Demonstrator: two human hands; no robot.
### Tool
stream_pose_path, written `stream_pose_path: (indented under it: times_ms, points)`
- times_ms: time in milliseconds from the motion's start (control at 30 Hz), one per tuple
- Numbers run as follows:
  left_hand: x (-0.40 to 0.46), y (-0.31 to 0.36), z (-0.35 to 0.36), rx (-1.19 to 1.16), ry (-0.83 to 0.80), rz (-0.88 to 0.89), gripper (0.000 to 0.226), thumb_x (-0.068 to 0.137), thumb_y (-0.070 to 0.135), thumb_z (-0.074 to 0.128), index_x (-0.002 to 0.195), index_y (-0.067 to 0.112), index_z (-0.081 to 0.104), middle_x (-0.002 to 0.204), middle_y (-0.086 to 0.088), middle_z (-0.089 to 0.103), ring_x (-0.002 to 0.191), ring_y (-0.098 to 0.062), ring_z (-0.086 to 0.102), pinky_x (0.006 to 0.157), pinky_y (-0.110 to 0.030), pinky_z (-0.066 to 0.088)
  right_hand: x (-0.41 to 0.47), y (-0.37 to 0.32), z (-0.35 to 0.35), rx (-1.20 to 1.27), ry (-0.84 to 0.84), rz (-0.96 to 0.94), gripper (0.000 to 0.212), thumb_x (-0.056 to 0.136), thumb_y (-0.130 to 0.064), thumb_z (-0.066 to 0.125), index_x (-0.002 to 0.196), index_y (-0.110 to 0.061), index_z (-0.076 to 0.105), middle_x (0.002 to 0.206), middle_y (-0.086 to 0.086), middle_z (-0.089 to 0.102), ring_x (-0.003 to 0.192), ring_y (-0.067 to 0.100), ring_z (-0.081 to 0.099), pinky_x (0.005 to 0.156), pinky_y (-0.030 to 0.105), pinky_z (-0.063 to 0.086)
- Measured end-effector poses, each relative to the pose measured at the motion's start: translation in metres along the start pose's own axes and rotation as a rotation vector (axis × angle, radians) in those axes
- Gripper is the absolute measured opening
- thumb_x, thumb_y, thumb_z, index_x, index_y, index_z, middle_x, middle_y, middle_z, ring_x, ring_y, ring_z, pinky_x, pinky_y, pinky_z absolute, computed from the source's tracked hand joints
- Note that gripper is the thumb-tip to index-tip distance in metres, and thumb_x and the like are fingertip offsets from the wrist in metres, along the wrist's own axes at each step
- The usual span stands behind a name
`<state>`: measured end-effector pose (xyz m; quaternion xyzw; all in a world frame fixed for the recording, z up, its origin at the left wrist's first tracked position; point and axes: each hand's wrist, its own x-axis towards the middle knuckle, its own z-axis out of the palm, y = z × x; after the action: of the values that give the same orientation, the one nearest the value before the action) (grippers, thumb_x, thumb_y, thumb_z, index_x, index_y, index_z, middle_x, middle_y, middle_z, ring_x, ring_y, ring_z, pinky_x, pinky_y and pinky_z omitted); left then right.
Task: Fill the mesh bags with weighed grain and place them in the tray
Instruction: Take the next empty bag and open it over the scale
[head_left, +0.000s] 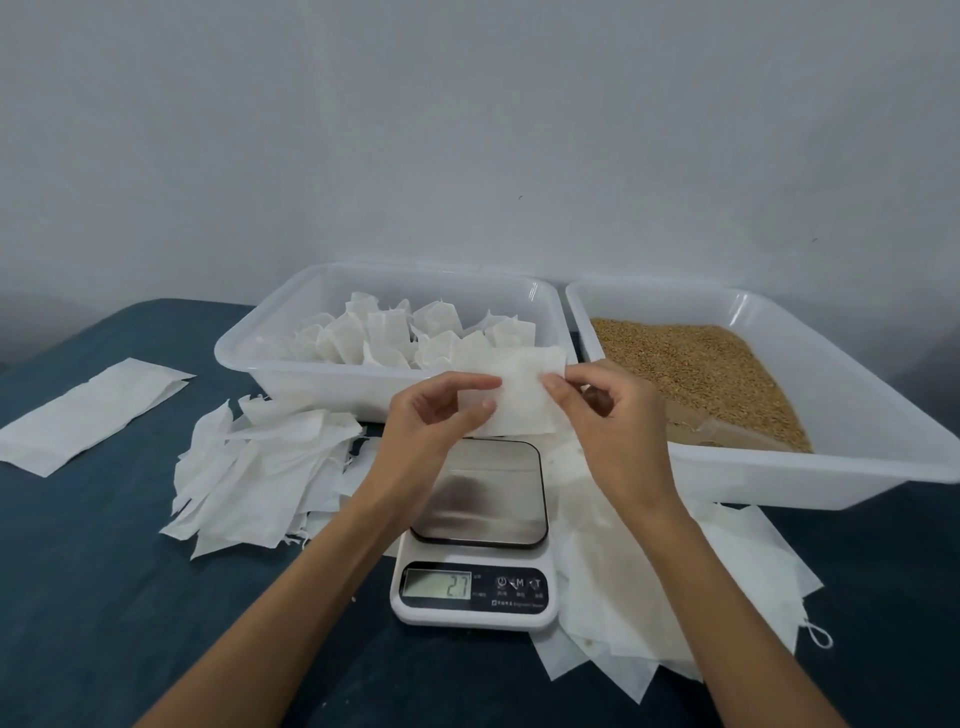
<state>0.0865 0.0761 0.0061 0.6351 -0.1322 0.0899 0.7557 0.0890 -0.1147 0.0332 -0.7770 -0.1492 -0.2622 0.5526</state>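
One mesh bag (511, 392), flat and empty-looking, is held up over the scale (478, 535), pinched at its left edge by the left hand (441, 410) and at its right edge by the right hand (605, 410). The scale display reads 2.7. Behind on the desk (104, 571) stand two white trays: the left tray (270, 332) holds roughly a dozen filled bags (384, 332), the right tray (831, 467) loose grain (701, 364). Two loose heaps of empty bags (260, 467) flank the scale.
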Motion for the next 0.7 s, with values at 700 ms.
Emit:
stream_pose_path:
  times_ms: [700]
  points:
    - [0.0012, 0.0055, -0.0036, -0.192, 0.127, -0.115, 0.015, 0.097, 0.006, 0.071, 0.101, 0.016, 0.081, 0.099, -0.011, 0.079, 0.090, -0.020, 0.074, 0.081, -0.029, 0.060, -0.0048, -0.0074, -0.0019, 0.098, -0.205, 0.017, 0.042, 0.097, -0.038, 0.065, 0.060, -0.022, 0.053, 0.048, -0.005, 0.042, 0.039, 0.022, 0.062, 0.039, 0.033, 0.036]
